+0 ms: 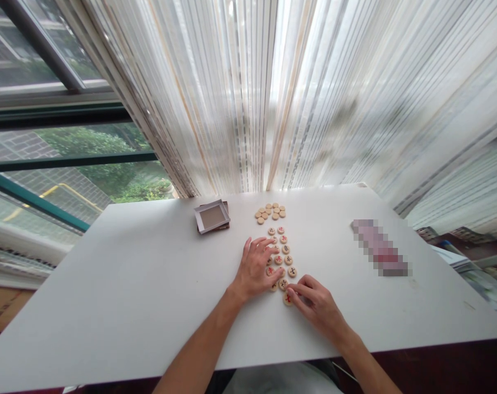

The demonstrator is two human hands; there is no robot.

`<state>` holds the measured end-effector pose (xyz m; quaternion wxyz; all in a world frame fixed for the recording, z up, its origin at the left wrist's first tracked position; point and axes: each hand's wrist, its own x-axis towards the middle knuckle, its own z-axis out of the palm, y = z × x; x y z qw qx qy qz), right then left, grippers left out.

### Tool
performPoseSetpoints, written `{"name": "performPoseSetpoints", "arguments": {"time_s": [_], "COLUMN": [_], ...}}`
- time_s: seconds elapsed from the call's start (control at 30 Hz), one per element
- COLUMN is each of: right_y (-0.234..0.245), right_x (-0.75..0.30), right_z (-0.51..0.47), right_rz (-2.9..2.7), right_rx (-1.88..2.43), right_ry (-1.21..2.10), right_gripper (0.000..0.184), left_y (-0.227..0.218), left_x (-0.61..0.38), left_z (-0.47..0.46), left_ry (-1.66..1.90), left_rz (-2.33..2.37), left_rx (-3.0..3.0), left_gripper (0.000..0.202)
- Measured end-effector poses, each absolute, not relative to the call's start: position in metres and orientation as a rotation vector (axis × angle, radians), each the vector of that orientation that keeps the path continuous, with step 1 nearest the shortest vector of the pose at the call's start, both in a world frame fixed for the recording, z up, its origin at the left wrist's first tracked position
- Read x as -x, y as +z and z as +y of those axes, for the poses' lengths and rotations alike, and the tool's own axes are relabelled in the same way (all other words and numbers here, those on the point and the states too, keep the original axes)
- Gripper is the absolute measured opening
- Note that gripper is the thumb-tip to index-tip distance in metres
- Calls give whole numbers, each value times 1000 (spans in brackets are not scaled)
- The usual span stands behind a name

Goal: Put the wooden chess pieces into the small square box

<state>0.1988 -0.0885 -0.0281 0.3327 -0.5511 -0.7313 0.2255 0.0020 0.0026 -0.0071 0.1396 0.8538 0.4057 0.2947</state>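
Observation:
Round wooden xiangqi pieces (285,249) with red or black characters lie face up in uneven rows in the middle of the table. Over the left side of these rows, my left hand (256,266) is spread, palm down, its fingers and thumb covering some of them. At the near end of the rows, my right hand (316,298) pinches the edge of a red-marked xiangqi piece (288,299) between thumb and fingertips. Just beyond it sits a black-marked piece (283,284). Farther back is a loose cluster of blank-looking pieces (269,210), no characters showing.
The white table (142,295) meets a striped curtain (240,98) at its back edge. A shallow open box (211,216) rests on a darker one at the back left. On the right lies a blurred-out pinkish object (380,247). A window (68,148) stands at left.

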Motion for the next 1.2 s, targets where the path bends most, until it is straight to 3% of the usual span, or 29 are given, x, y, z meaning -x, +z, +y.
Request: {"name": "performPoseSetpoints", "arguments": {"time_s": [0.33, 1.2], "right_y": [-29, -28], "right_x": [-205, -204], "right_z": [-97, -95], "right_rz": [-1994, -1962], "right_rx": [1313, 1317], "right_ry": [592, 596], "right_gripper": [24, 26], "left_y": [-4, -15], "left_x": [7, 26], "left_z": [9, 32], "left_ry": [979, 1324], "left_rz": [1295, 1348], "left_rx": [-2456, -2290], "left_gripper": [24, 18]}}
